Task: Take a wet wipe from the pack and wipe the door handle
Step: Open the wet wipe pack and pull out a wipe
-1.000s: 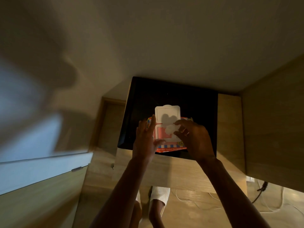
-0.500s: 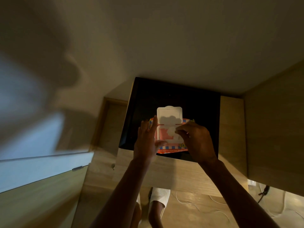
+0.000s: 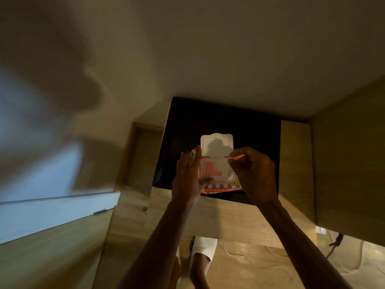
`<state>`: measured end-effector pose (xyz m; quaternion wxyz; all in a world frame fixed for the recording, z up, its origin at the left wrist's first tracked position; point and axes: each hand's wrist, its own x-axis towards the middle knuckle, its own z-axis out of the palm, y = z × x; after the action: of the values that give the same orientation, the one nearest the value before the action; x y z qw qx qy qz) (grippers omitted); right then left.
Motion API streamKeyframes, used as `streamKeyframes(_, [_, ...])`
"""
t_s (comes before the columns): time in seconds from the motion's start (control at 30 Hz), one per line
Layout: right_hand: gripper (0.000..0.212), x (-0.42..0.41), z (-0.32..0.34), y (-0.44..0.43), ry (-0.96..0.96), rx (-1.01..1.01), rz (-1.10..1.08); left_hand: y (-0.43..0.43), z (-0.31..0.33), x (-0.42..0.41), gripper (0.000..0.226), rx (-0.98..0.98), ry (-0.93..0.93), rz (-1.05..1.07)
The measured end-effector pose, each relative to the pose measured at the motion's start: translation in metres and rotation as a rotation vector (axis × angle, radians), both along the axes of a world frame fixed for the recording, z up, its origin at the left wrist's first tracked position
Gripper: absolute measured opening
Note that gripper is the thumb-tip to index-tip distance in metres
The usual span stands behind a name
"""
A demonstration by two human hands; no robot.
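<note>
Wet wipe pack [image 3: 218, 187] at black top's [image 3: 208, 117] near edge, lid [image 3: 216, 143] flipped up. Left hand [image 3: 187, 180] braces its side, fingers straight; right hand [image 3: 252, 174] pinches orange seal tab [image 3: 239, 156] (wipe itself unseen). Peel low and slow, pack pinned.

The orange plastic wet-wipe pack [image 3: 218, 185] lies on the black flat rectangular panel [image 3: 208, 117], which is set in the pale wooden cabinet top [image 3: 208, 217]. Its white plastic flip lid [image 3: 216, 146] stands open at 12 o'clock. The left hand [image 3: 186, 180] braces the pack from 9 o'clock, fingers straight along its edge. The right hand [image 3: 255, 174], at 3 o'clock, pinches the thin orange seal tab [image 3: 239, 156] beside the lid's hinge. Farther out at 3 o'clock stands a tall wooden side panel [image 3: 350, 163] — at 6 o'clock, on the floor, a white ribbed slipper [image 3: 205, 245].
</note>
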<state>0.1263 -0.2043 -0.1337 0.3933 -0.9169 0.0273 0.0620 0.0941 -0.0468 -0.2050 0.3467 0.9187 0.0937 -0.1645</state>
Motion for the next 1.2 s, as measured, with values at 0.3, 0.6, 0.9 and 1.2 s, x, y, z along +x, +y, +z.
streamKeyframes(0.3, [0.013,0.008,0.026,0.004,0.179,0.448,-0.356,0.000,-0.004,0.000,0.099,0.019,-0.017,-0.021])
streamKeyframes(0.6, [0.014,0.027,0.050,-0.010,0.257,0.734,-0.515,0.000,-0.002,0.000,0.101,0.005,-0.013,-0.004])
streamKeyframes(0.9, [0.021,0.028,0.067,-0.019,0.254,0.665,-0.279,-0.002,-0.001,0.000,0.101,0.010,0.000,0.003])
streamKeyframes(1.2, [0.031,0.040,0.122,-0.027,0.258,0.864,-0.028,0.019,0.036,0.010,0.068,-0.020,-0.037,-0.034])
